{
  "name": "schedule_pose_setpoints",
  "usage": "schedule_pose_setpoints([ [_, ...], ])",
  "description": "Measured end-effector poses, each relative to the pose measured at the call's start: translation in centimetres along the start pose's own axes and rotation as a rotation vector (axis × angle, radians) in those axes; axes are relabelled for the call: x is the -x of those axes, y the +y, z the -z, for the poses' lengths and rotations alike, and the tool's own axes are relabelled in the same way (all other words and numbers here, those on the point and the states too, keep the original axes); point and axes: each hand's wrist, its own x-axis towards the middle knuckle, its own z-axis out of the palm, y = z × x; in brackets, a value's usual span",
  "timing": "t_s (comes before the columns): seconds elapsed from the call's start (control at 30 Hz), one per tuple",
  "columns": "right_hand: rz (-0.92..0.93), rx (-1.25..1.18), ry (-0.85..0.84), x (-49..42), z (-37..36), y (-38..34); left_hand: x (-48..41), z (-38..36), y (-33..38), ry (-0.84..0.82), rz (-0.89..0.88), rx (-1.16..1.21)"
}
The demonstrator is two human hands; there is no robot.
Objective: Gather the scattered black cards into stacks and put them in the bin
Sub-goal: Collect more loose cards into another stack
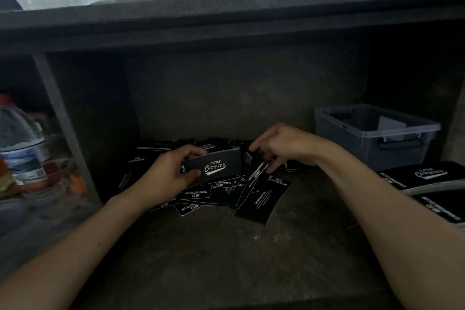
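So, just the head view, looking down into a dark concrete shelf [226, 254] with both bare forearms reaching in.

The left hand [171, 176] grips a small stack [216, 165] of black cards by its left end. The thumb lies along the top edge and the other fingers curl underneath, so they're wrapped round it, not spread. The stack is held up off the shelf with its face towards the camera, and you can read "Club Camping" in white.

The right hand [286, 143] is just beside the stack's right end, knuckles up and fingers bent downward and bunched. It looks like it's pinching a loose card [257, 172] that is tilted up on edge. It's murky there, so I can't tell exactly which fingertips have it.

Under both hands is the mess of scattered cards [224, 192], overlapping each other flat on the shelf, some face up and some showing the text side. One card [264, 202] sticks out toward the front right.

The bin [327, 118] is a grey see-through tub with no lid on, at the back right and apart from the pile. More black cards [425, 175] lie piled just in front of it at the right edge. A blurry plastic bottle [20, 143] stands off to the left, behind a post.
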Motion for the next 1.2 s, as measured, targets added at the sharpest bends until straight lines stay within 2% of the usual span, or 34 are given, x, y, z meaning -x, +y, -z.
schedule_pose_setpoints([
  [0.1,0.074,-0.013,-0.034,0.1,-1.1,0.0,0.0,-0.1,0.2,-0.021,0.004,0.068],
  [0.3,0.08,-0.325,0.097,-0.8,-4.4,0.7,0.3,-0.6,0.7,-0.08,0.015,0.129],
  [0.5,0.044,-0.394,-0.033,-1.4,-6.6,0.8,-0.3,-2.5,0.4,0.103,0.072,0.076],
  [0.57,0.051,-0.39,0.008,-1.7,-5.8,0.5,-0.5,-2.6,0.3,0.125,0.08,0.126],
  [0.63,0.083,-0.124,0.206,-2.1,-3.8,0.5,-0.6,-2.2,0.4,0.133,0.108,0.19],
  [0.7,0.046,0.409,0.345,-2.0,-0.8,1.2,-0.6,-1.5,0.2,0.142,0.12,0.23],
  [0.77,-0.129,0.804,0.215,-1.5,1.7,2.3,-0.6,-0.8,0.0,0.146,0.092,0.222],
  [0.83,-0.267,0.967,0.021,-1.1,2.9,3.2,-0.5,-0.6,-0.2,0.099,0.061,0.168],
  [0.9,-0.251,1.022,-0.049,-1.0,3.3,3.6,-0.4,-0.8,-0.3,0.034,0.056,0.143],
  [0.97,-0.201,1.006,-0.022,-1.4,3.4,3.9,-0.5,-0.9,-0.4,0.015,0.048,0.14],
  [1.07,-0.142,0.913,0.122,-1.9,3.5,4.0,-0.5,-0.6,-0.5,0.007,0.023,0.131],
  [1.13,-0.04,0.752,0.262,-1.9,3.8,3.6,-0.5,-0.3,-0.4,-0.008,-0.002,0.151],
  [1.2,0.11,0.484,0.321,-1.5,3.3,2.6,-0.3,-0.3,-0.2,-0.019,-0.043,0.14],
])
